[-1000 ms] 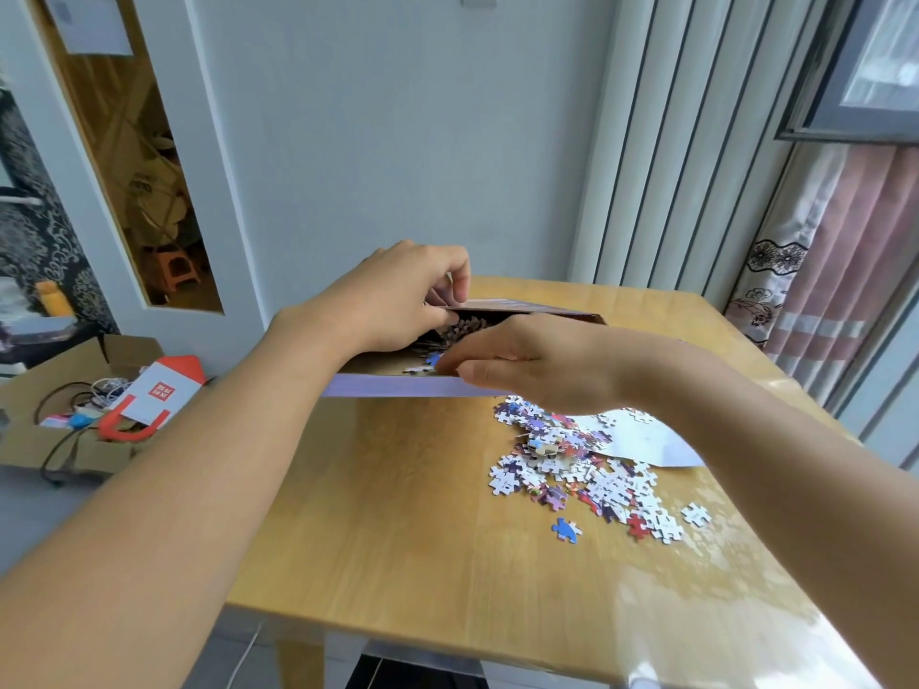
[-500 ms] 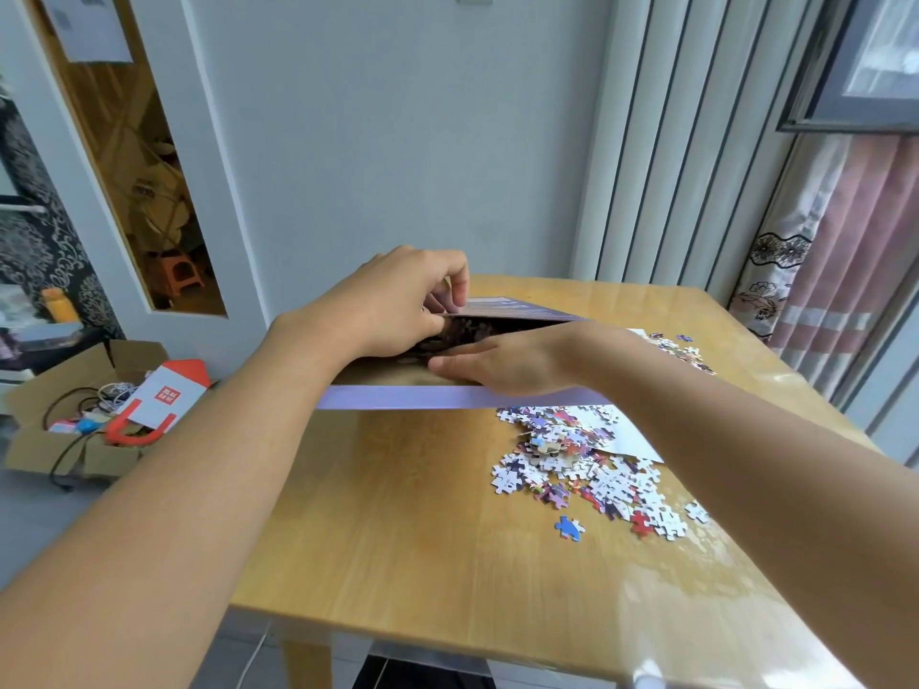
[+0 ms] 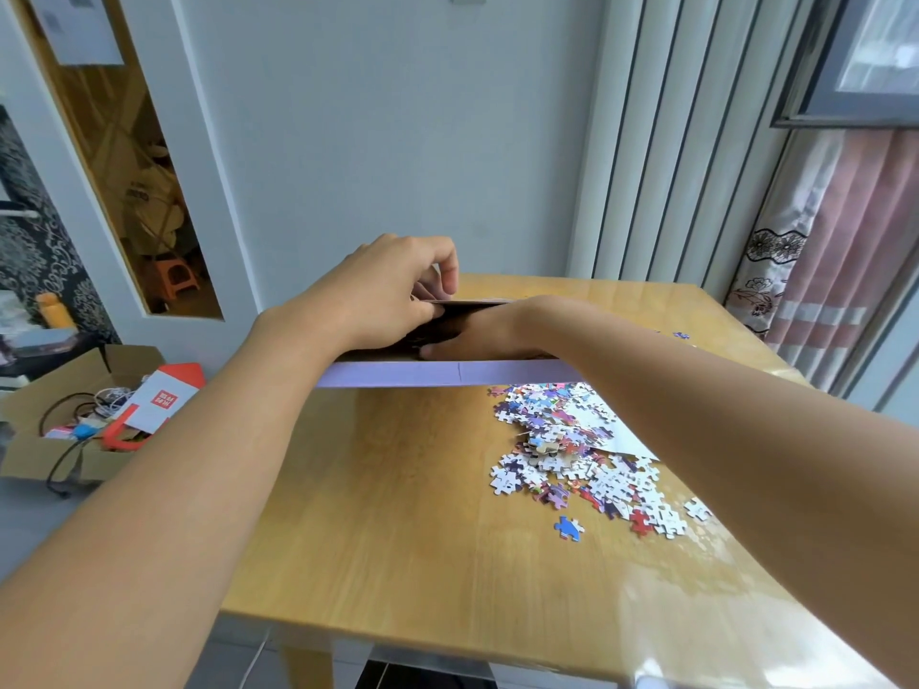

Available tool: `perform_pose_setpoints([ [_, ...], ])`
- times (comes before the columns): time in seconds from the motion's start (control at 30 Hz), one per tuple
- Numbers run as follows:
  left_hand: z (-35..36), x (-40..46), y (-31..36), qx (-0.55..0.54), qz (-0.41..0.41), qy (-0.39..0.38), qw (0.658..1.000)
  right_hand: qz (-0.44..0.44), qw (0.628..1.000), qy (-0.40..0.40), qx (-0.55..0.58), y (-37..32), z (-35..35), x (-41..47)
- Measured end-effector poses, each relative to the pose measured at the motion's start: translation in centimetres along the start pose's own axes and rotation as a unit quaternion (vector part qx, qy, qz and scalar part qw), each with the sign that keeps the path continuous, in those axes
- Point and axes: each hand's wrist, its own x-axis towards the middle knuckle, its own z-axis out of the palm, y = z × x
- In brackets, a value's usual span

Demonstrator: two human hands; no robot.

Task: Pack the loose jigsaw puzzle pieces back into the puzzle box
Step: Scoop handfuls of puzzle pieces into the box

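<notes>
The puzzle box [image 3: 447,374] lies on the wooden table [image 3: 398,514], its lilac side wall facing me and its upper flap raised. My left hand [image 3: 388,290] grips that flap at the box's left part, fingers curled over its edge. My right hand [image 3: 477,335] reaches into the box opening, its fingers hidden inside; whether it holds pieces cannot be told. A heap of loose jigsaw pieces [image 3: 572,450] lies on the table in front of the box, to the right, with a lone blue piece [image 3: 568,528] at its near side.
A white sheet [image 3: 626,440] lies partly under the heap. A few stray pieces [image 3: 680,335] sit at the far right of the table. On the floor at the left stands a cardboard box [image 3: 59,425] with cables. Wall and curtain close the far side.
My right hand has moved from the box's front edge deeper into the opening. My left hand keeps its hold on the flap.
</notes>
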Motion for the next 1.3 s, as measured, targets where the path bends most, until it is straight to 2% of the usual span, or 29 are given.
perform_pose_setpoints([
  [0.1,-0.2,-0.3,-0.6,0.020,-0.009,0.007,1.000,-0.064,0.997,-0.001,0.029,-1.1,-0.5,-2.8],
  [0.17,-0.3,-0.7,-1.0,0.032,-0.024,0.011,0.999,-0.029,0.999,0.008,-0.033,-0.4,-0.6,-4.6],
  [0.23,-0.1,-1.0,-1.2,0.028,-0.030,0.016,0.999,0.005,0.993,0.055,-0.101,0.7,-0.5,-6.8],
  [0.27,0.0,-1.2,-1.2,0.026,-0.032,0.016,0.999,0.000,0.991,0.090,-0.096,1.3,-0.4,-8.0],
  [0.37,0.7,-1.9,-0.9,0.063,-0.046,0.025,0.997,-0.047,0.974,0.215,0.061,2.4,0.1,-11.6],
  [0.43,1.6,-2.3,-0.9,0.091,-0.058,0.033,0.994,-0.074,0.929,0.329,0.150,4.1,1.0,-12.5],
  [0.47,2.1,-2.5,-1.1,0.102,-0.066,0.038,0.992,-0.064,0.904,0.377,0.189,5.3,1.7,-12.2],
  [0.53,3.4,-2.7,-1.8,0.125,-0.091,0.042,0.987,-0.004,0.865,0.423,0.271,7.9,3.6,-11.1],
  [0.57,3.9,-2.9,-2.4,0.137,-0.105,0.043,0.984,0.033,0.868,0.402,0.290,9.2,4.5,-10.3],
  [0.6,4.6,-3.1,-2.9,0.145,-0.117,0.039,0.982,0.063,0.893,0.344,0.283,10.4,5.6,-9.7],
  [0.67,6.0,-3.8,-4.0,0.151,-0.126,0.027,0.980,0.090,0.957,0.179,0.212,11.8,7.6,-9.2],
  [0.7,6.4,-4.4,-4.7,0.150,-0.129,0.022,0.980,0.089,0.972,0.112,0.185,11.9,8.3,-9.0],
  [0.73,7.0,-4.8,-5.2,0.146,-0.132,0.014,0.980,0.090,0.980,0.068,0.164,12.1,9.1,-8.9],
  [0.8,7.9,-5.7,-5.9,0.148,-0.146,-0.020,0.978,0.084,0.986,0.032,0.144,11.9,9.9,-8.4],
  [0.87,8.4,-6.1,-5.9,0.148,-0.156,-0.082,0.973,0.082,0.986,0.023,0.141,12.0,10.7,-7.7],
  [0.93,8.2,-5.9,-4.7,0.122,-0.149,-0.142,0.971,0.072,0.988,0.053,0.125,12.3,11.0,-7.3],
  [1.0,7.9,-5.0,-2.2,0.047,-0.103,-0.124,0.986,0.059,0.988,0.091,0.113,12.9,11.1,-7.1],
  [1.07,8.6,-3.5,1.1,-0.044,-0.029,-0.054,0.997,0.050,0.986,0.112,0.111,13.6,11.4,-6.9],
  [1.13,10.7,-1.6,3.7,-0.080,0.008,-0.049,0.996,0.049,0.984,0.124,0.118,14.2,11.7,-6.5],
  [1.23,15.2,1.2,4.8,-0.038,-0.020,-0.104,0.994,0.014,0.982,0.117,0.147,14.2,12.5,-5.8],
  [1.3,17.3,2.2,4.7,-0.047,-0.050,-0.074,0.995,-0.033,0.982,0.121,0.140,14.0,12.8,-5.4],
])
